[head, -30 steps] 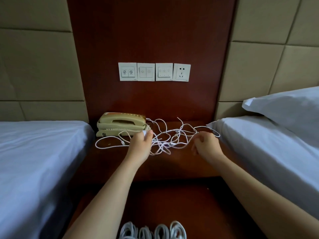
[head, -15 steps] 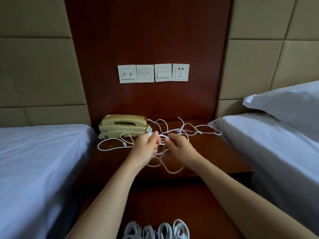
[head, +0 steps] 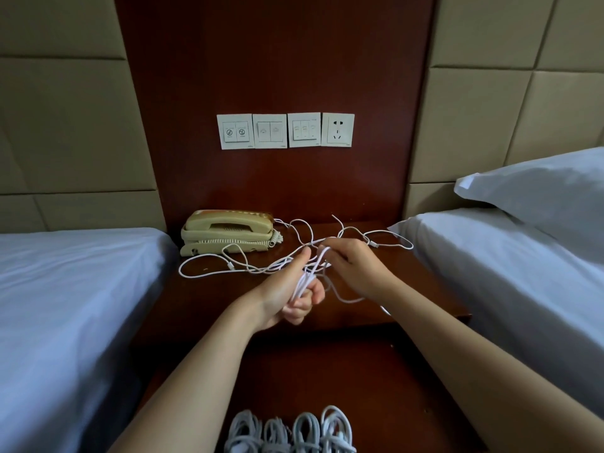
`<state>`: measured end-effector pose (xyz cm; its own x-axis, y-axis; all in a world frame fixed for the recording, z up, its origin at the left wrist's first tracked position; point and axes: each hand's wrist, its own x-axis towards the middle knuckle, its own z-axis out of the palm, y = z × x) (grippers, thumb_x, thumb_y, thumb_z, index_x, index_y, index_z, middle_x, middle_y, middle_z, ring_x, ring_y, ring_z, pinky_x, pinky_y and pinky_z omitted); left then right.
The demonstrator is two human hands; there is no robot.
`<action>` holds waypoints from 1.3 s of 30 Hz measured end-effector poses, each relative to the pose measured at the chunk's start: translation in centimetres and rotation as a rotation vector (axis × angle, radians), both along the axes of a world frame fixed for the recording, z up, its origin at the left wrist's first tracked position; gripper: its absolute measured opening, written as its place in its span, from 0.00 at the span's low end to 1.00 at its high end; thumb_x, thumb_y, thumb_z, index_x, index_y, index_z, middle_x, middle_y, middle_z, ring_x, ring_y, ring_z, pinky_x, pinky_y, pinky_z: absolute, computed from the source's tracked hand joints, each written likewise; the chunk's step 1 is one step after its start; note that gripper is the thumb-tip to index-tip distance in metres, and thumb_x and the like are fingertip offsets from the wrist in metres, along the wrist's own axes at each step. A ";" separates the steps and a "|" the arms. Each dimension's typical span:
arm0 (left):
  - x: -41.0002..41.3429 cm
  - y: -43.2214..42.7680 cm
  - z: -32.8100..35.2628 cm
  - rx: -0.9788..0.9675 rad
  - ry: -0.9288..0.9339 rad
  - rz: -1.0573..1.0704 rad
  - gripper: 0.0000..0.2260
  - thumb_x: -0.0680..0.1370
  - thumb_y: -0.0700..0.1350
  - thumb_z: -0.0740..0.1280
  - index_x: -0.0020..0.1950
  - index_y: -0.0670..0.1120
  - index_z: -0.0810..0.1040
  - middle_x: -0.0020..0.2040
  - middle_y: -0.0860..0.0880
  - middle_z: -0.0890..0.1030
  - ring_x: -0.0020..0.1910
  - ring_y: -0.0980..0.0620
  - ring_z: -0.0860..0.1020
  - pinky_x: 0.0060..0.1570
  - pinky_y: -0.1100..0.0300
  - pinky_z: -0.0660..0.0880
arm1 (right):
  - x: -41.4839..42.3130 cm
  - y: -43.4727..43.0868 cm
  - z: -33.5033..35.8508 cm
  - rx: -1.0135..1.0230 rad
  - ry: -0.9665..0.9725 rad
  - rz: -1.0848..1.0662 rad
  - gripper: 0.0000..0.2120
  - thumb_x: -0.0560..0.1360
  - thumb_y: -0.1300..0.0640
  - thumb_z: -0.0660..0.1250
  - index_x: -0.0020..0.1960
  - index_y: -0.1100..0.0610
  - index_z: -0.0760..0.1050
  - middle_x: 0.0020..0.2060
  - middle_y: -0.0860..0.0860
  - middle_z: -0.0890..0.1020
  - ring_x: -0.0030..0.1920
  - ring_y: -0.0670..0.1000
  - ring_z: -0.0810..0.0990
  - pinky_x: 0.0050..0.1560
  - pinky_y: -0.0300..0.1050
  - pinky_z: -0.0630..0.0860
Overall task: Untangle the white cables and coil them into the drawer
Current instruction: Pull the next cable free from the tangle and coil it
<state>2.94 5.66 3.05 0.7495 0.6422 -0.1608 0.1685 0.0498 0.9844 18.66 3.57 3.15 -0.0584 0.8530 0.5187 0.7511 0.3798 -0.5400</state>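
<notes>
Head view: left hand [head: 291, 291] is hovering over the front half of the nightstand [head: 212, 302], fingers curling round a bunch of doubled strands, thumb pointing up and away from the camera. Right hand [head: 356, 266] is sitting just beside it, to its right and a bit further back, fingertips pinching 1 strand that is running down into the left hand's bunch. Both hands are gripping the white cables [head: 281, 263], neither is spread flat. The rest of the tangle is lying loose on the nightstand top: 1 long loop is trailing left in front of the telephone [head: 228, 232], more loops are spreading behind the hands toward the wood wall panel [head: 277, 60], and 1 strand with a small plug is running right, reaching the edge of the right bed [head: 506, 273]. A slack loop is hanging below the right wrist, over the front edge of the top. Lower down, the open drawer [head: 327, 380] is showing dark wood, and 4 coiled cables [head: 291, 433] are lying side by side at its near end, partly cut off by the frame edge. Telephone is sitting at the back left corner, touching the left bed [head: 65, 289]. 3 switch plates [head: 269, 131] and 1 socket [head: 338, 129] are sitting in a row on the panel. A pillow [head: 539, 191] is resting on the right bed.
</notes>
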 end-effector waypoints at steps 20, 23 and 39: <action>0.5 -0.9 1.4 -0.266 -0.488 0.162 0.26 0.81 0.59 0.46 0.33 0.44 0.65 0.19 0.54 0.60 0.17 0.58 0.58 0.19 0.66 0.59 | -2.7 -1.9 -1.2 -0.229 -0.778 -0.141 0.14 0.82 0.53 0.52 0.55 0.58 0.72 0.50 0.56 0.80 0.50 0.59 0.79 0.41 0.46 0.67; 0.8 -0.8 1.7 -0.315 -0.553 0.249 0.25 0.81 0.59 0.46 0.33 0.44 0.64 0.19 0.54 0.60 0.16 0.58 0.59 0.18 0.66 0.59 | -3.1 -2.4 -1.4 -0.193 -0.836 -0.138 0.13 0.82 0.53 0.52 0.57 0.57 0.71 0.50 0.55 0.80 0.50 0.60 0.79 0.41 0.46 0.66; 0.7 2.2 1.4 -0.074 -0.521 0.691 0.23 0.83 0.55 0.47 0.35 0.43 0.66 0.18 0.53 0.66 0.16 0.56 0.65 0.20 0.68 0.63 | -4.0 -5.5 1.5 -0.521 0.105 0.301 0.11 0.79 0.68 0.54 0.51 0.64 0.75 0.33 0.52 0.75 0.23 0.43 0.71 0.26 0.35 0.70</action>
<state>3.65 7.82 4.48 0.1854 0.9821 0.0346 -0.3944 0.0421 0.9180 14.68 -1.93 4.65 -0.3069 0.9502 0.0538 0.5845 0.2328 -0.7773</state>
